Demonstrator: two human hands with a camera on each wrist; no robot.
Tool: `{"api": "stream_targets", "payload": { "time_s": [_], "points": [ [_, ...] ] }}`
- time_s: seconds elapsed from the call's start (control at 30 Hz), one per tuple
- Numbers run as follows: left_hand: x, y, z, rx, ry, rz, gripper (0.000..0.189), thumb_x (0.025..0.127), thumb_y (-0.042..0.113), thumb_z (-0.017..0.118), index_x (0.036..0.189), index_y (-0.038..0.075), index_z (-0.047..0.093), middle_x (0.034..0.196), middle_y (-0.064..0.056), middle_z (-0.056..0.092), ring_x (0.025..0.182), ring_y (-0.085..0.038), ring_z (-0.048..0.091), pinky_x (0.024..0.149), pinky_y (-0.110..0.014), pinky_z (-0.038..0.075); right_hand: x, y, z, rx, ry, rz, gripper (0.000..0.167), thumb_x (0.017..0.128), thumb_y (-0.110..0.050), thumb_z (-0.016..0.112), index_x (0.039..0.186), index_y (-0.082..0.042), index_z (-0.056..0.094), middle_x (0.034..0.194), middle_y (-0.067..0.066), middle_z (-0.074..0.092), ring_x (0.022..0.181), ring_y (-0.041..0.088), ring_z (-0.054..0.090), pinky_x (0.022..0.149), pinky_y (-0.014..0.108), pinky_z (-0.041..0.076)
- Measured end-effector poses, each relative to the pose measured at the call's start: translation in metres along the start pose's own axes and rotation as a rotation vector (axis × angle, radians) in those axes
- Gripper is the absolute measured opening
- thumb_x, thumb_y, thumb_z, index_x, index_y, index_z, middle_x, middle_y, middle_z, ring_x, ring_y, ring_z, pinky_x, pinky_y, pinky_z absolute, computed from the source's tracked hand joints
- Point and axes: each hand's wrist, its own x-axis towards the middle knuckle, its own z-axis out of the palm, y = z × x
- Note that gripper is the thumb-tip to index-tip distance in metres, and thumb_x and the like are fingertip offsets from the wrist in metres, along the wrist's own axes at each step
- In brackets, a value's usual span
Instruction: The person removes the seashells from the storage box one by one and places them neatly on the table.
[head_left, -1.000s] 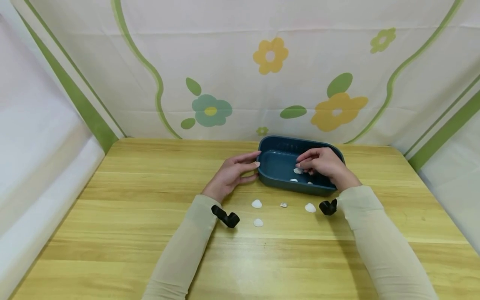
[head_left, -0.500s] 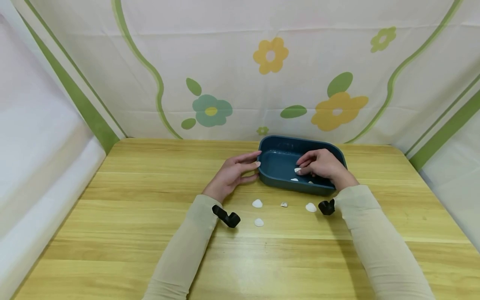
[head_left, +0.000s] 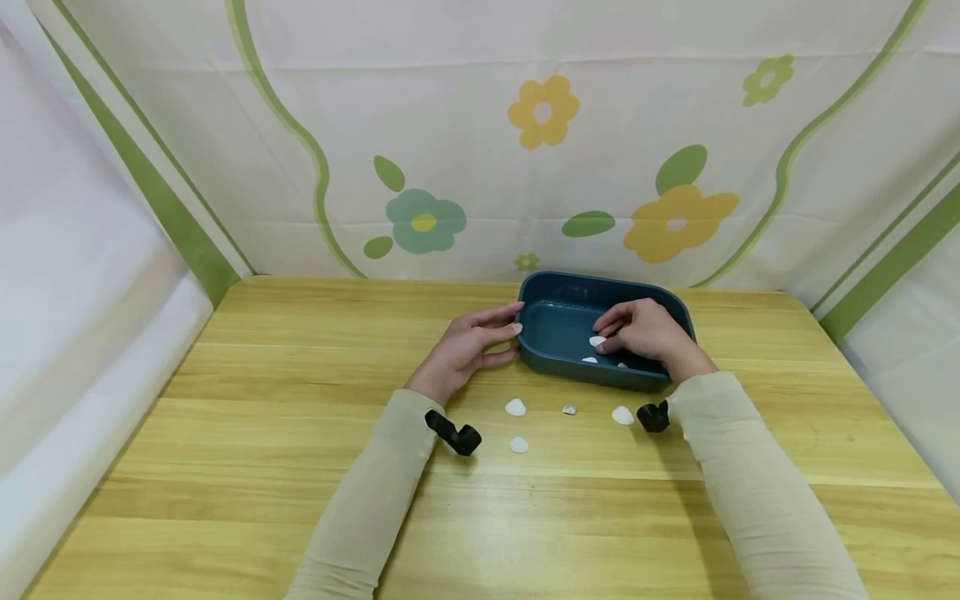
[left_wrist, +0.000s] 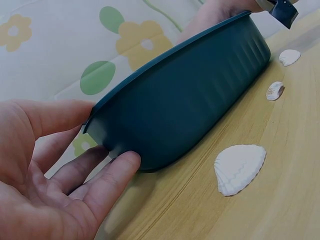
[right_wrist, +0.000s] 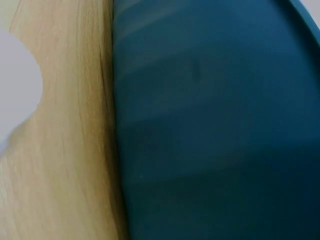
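Note:
A dark blue tub (head_left: 555, 333) with low walls stands near the back of the table. My left hand (head_left: 467, 350) is at its left end. In the left wrist view, the thumb (left_wrist: 65, 115) touches the rim and a fingertip (left_wrist: 129, 161) rests against the outer wall. My right hand (head_left: 648, 333) reaches into the tub, fingers bent over a white seashell (head_left: 597, 341). The thumb is at this shell's edge; whether it is pinched, I cannot tell. A second seashell (head_left: 590, 360) lies near the front wall. The right wrist view shows only the tub's outer wall (right_wrist: 210, 110) and nearby table.
In front of the tub lie white seashells: one at left (head_left: 515, 407), another nearer me (head_left: 519, 445), a small ridged one (head_left: 569, 410) and one at right (head_left: 622, 415). A flowered cloth (head_left: 480, 125) hangs behind the wooden table (head_left: 300, 467).
My right thumb has come down from above the seashell to its edge. The left hand, the tub and the seashells on the table have not visibly moved.

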Motion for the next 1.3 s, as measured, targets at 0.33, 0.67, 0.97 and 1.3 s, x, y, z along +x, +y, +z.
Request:
{"api": "stream_targets", "payload": {
  "time_s": [0.33,0.67,0.97,1.3],
  "points": [
    [0.0011,-0.0007,-0.0004,0.0,-0.008,0.002,0.047,0.104,0.009,0.072,0.149,0.022,0.068,0.166,-0.002,0.051,0.147,-0.025,0.058,0.11,-0.043,0.059,-0.0009,-0.0015,-0.0004,-0.002,0.004,-0.016,0.032,0.093,-0.021,0.086,0.122,-0.008,0.078,0.116,0.01,0.078,0.1,0.025,0.068,0.087,0.034,0.058],
    [0.0001,0.0001,-0.0001,0.001,-0.009,0.003,0.048,0.104,0.009,0.072,0.15,0.021,0.067,0.166,-0.002,0.051,0.147,-0.026,0.058,0.111,-0.044,0.059,-0.0006,-0.0023,0.0006,0.019,0.021,-0.014,0.033,0.097,-0.021,0.082,0.127,-0.008,0.076,0.116,0.009,0.076,0.101,0.025,0.065,0.086,0.032,0.053],
    [-0.0011,0.001,0.0005,0.002,0.005,-0.007,0.046,0.103,0.009,0.073,0.147,0.023,0.069,0.161,0.002,0.056,0.144,-0.022,0.06,0.11,-0.042,0.06,-0.0003,-0.0011,0.0011,0.025,0.028,-0.042,0.034,0.099,-0.021,0.079,0.13,-0.008,0.074,0.122,0.013,0.074,0.096,0.023,0.067,0.084,0.031,0.054],
    [-0.0015,0.0005,0.0004,0.007,-0.005,-0.001,0.05,0.104,0.01,0.073,0.151,0.021,0.065,0.165,-0.001,0.052,0.145,-0.023,0.058,0.111,-0.044,0.059,-0.0038,-0.0023,0.0005,0.032,-0.005,-0.101,0.031,0.099,-0.022,0.08,0.124,-0.006,0.076,0.116,0.013,0.075,0.089,0.02,0.063,0.079,0.03,0.053]
  ]
}}
